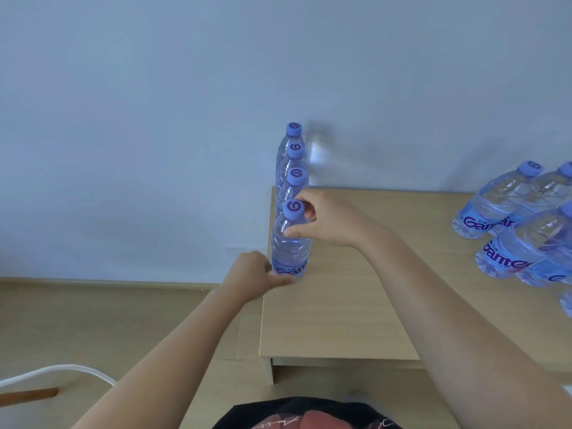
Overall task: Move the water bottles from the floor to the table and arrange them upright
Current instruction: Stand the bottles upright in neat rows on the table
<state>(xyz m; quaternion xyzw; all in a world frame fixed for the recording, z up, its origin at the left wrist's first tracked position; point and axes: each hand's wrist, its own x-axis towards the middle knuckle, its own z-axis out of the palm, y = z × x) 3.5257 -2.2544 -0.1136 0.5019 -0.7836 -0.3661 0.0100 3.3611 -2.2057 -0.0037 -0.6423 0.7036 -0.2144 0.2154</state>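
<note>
1 view only — a wide-angle camera worn on the person's head, facing forward and down. It looks from above over the near edge of the table [340, 320] toward the wall [154, 88] behind. Both forearms reach in from the bottom — close to the lens. No 2nd view shares the scene.

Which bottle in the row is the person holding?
The front bottle, closest to the camera. The right hand grips its neck and the left hand touches its base. The three bottles behind it stand untouched.
</note>
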